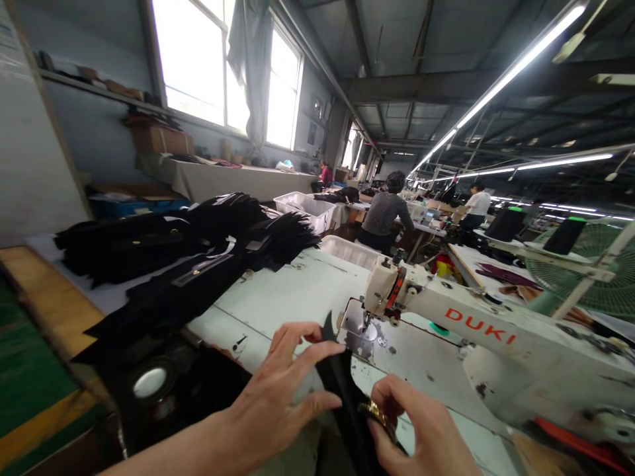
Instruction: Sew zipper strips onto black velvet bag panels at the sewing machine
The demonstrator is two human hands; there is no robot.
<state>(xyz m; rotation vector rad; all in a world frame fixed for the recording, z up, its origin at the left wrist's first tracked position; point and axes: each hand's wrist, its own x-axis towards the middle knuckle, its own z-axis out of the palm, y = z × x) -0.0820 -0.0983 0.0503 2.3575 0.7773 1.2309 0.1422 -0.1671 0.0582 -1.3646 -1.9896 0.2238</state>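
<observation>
My left hand (282, 387) is closed on a black fabric strip (341, 383), its index and middle fingers at the strip's upper end. The strip's pointed tip rises beside the needle plate (361, 330) of a white sewing machine (446, 311). Lower down, my right hand (414, 423) grips a curved, ridged gold-coloured piece (376, 413) with dark edges, close against the strip. Its exact kind is hard to make out, as my fingers cover part of it. The machine's needle area stands just beyond both hands.
Piled black fabric pieces (198, 244) cover the table's left side. White plastic bins (307, 210) stand behind the machine. A co-worker (389, 211) sits further back, and another person (477, 205) stands at the right. Thread cones (506, 225) and a green fan (590, 264) are at the right.
</observation>
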